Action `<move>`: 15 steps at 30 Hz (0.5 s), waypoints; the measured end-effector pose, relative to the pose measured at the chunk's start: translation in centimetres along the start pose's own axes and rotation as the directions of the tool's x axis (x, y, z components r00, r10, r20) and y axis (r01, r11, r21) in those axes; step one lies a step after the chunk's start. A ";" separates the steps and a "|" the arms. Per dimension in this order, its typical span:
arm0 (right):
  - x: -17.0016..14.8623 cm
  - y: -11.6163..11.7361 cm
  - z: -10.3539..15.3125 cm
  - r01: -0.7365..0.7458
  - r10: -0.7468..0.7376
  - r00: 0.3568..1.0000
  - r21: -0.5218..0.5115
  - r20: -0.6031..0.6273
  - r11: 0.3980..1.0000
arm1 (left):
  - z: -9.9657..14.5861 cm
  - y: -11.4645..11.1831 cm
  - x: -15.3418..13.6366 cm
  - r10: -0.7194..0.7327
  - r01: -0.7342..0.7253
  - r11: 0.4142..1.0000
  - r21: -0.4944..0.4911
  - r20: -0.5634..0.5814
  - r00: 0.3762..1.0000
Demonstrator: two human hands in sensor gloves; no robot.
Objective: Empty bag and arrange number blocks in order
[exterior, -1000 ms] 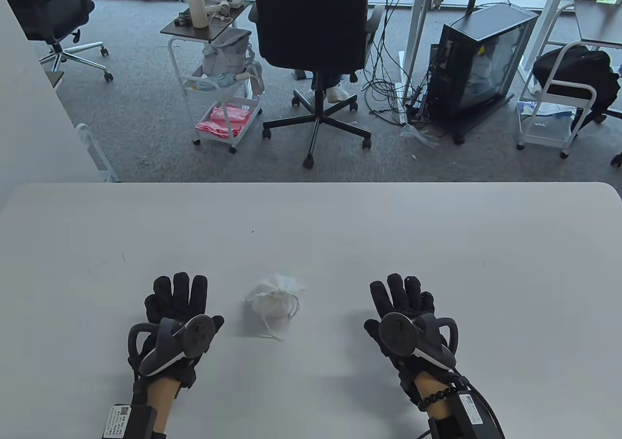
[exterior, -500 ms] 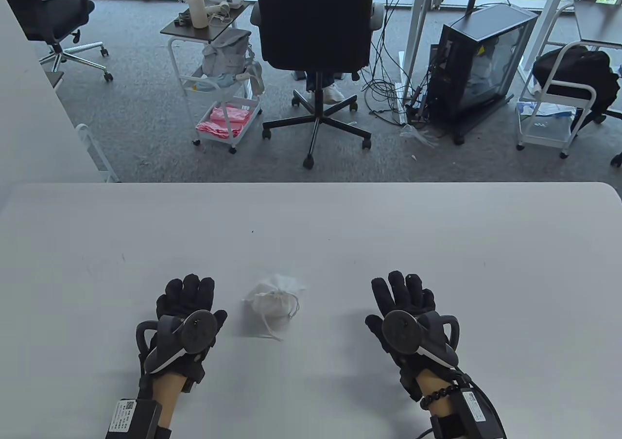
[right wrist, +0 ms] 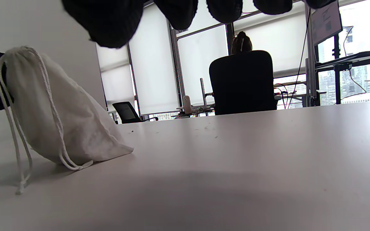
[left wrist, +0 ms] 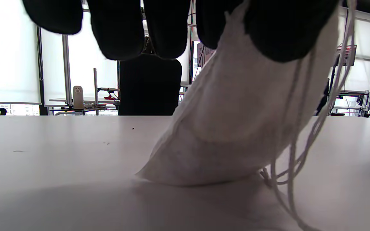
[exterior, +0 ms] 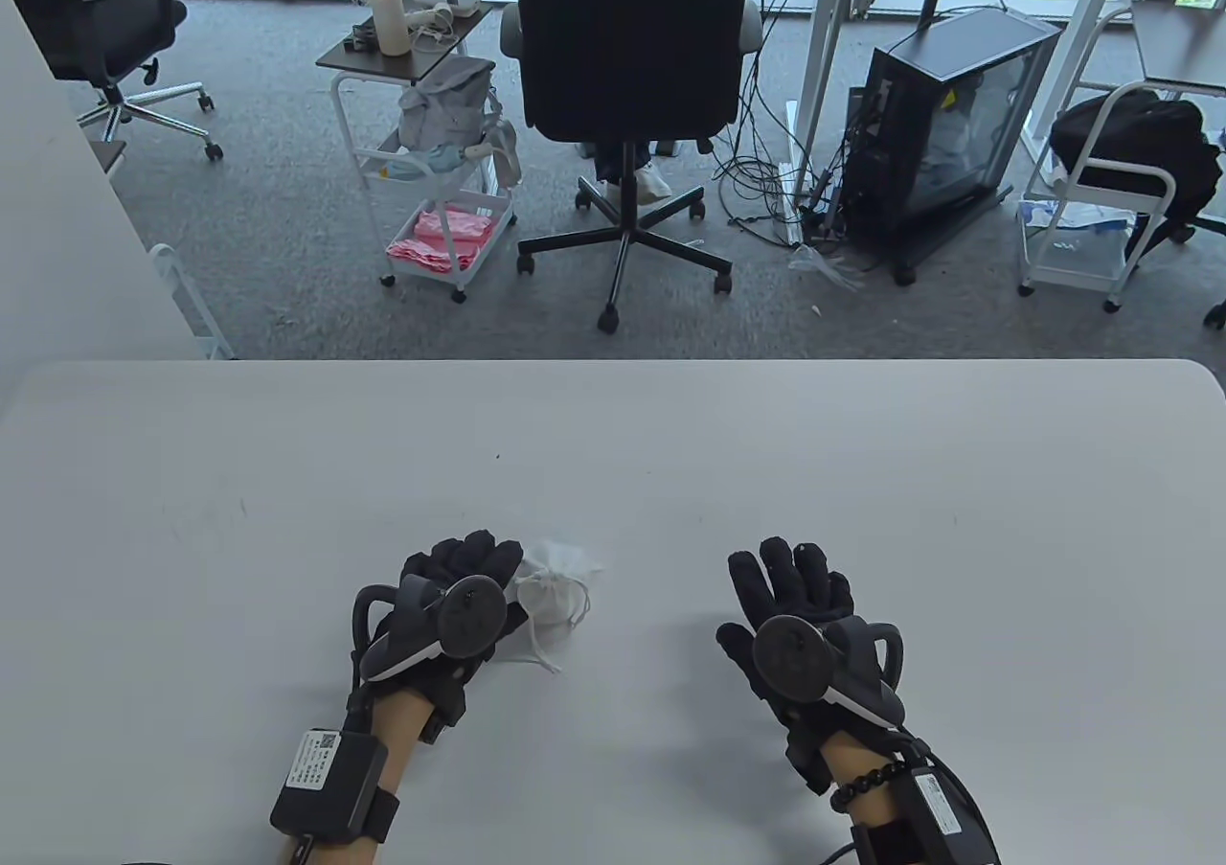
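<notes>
- The small white cloth drawstring bag [exterior: 548,597] lies on the white table [exterior: 613,443], near its front edge, a little left of the middle.
- In the right wrist view the bag [right wrist: 59,125] is tilted: its bottom corner rests on the table, and its gathered top is raised toward the left hand.
- The left hand [exterior: 450,606], in a black sensor glove, touches the left side of the bag. In the left wrist view one gloved finger [left wrist: 281,29] presses on the upper part of the cloth, and the other fingers hang beside it, close together. Whether the hand really grips the bag, I cannot tell.
- The thin white drawstring cord [right wrist: 14,138] hangs from the top of the bag down to the table.
- The right hand [exterior: 800,616], also in a black glove, is flat above the table, well apart from the bag on its right side. Its fingers are extended, slightly spread, and hold nothing.
- A black office chair [exterior: 627,70] stands on the grey carpet behind the table.
</notes>
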State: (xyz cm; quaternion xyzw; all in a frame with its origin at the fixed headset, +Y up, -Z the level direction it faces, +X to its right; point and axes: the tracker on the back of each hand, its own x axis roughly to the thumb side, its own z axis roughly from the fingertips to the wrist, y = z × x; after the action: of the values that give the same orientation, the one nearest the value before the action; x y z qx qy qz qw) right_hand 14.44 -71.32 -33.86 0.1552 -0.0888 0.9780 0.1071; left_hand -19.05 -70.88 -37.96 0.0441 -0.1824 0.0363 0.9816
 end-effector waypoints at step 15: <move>0.8 -0.5 0.5 0.055 -0.054 0.998 -0.050 0.031 0.997 | 1.5 1.7 1.4 0.154 -0.148 0.949 0.279 -0.002 0.988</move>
State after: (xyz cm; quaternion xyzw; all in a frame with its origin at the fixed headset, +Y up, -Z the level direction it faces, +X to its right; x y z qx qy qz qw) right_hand 13.92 -70.84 -33.04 0.1694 -0.1109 0.9698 0.1363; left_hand -18.42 -69.31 -35.94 0.1668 -0.1668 0.1371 0.9621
